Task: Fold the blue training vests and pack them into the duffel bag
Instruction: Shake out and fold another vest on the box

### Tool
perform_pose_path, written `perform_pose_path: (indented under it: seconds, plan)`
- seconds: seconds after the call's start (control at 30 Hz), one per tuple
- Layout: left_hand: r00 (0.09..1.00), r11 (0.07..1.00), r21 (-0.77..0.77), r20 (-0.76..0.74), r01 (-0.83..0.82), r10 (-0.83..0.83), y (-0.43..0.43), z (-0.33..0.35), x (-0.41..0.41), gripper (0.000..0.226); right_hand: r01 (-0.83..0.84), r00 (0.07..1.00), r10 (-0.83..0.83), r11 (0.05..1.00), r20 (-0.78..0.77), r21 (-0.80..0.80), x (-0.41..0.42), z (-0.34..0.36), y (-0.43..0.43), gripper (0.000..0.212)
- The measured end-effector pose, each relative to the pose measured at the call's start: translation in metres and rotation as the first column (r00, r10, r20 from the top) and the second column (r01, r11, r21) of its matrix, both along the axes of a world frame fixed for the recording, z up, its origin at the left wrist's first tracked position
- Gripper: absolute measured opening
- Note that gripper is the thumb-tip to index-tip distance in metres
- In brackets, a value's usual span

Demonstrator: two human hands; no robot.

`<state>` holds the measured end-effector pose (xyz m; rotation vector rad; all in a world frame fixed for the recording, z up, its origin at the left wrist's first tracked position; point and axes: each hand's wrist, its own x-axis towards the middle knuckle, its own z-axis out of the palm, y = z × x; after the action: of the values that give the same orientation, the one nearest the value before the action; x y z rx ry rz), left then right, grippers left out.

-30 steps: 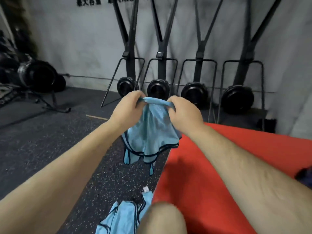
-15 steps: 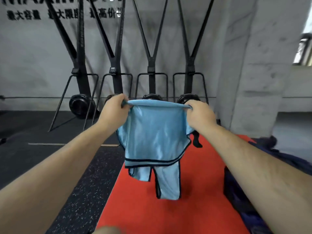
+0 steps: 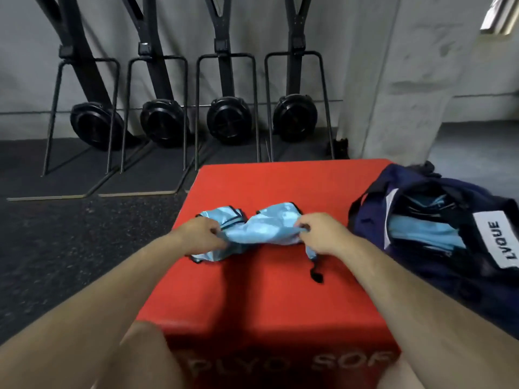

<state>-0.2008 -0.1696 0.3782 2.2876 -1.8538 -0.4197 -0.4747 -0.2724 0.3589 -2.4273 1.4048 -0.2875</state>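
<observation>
On the red worktop [image 3: 266,293] the blue vest [image 3: 261,228] now lies bunched, no longer hanging in the air, with the left hand [image 3: 200,237] and right hand [image 3: 318,234] each pinching an end. Folding can likely start; the duffel bag [image 3: 370,220] waits open at right.

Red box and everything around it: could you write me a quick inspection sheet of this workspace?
Surface: red soft box, white lettering on its front face.
Job's things: blue vest lies bunched on the box; navy duffel bag sits open at the right, with folded blue fabric inside.
Clutter: nothing seen.
Hands: left hand and right hand each grip an end of the vest.
Cables: nothing seen.
Surroundings: four black machines stood upright against the wall, concrete pillar, dark speckled floor.
</observation>
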Motion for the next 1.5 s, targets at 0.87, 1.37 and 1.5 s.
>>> perform_pose_path:
  seconds: [0.87, 1.37, 1.5]
  plan:
    - [0.935, 0.972, -0.084, 0.267, -0.219, 0.234, -0.101, -0.079, -0.02, 0.039, -0.15, 0.974, 0.153, 0.988, -0.168, 0.033, 0.071, -0.03, -0.013, 0.029]
    - [0.878, 0.948, -0.316, -0.459, -0.021, -0.134, -0.068, -0.036, -0.031, 0.009, -0.107, 0.968, 0.134, 0.985, 0.21, -0.137, 0.064, -0.018, -0.013, 0.054]
    - [0.831, 0.937, -0.334, -0.489, 0.102, -0.265, -0.058, -0.031, -0.039, 0.012, -0.105, 0.95, 0.13, 0.989, 0.282, -0.102, 0.064, -0.019, -0.022, 0.039]
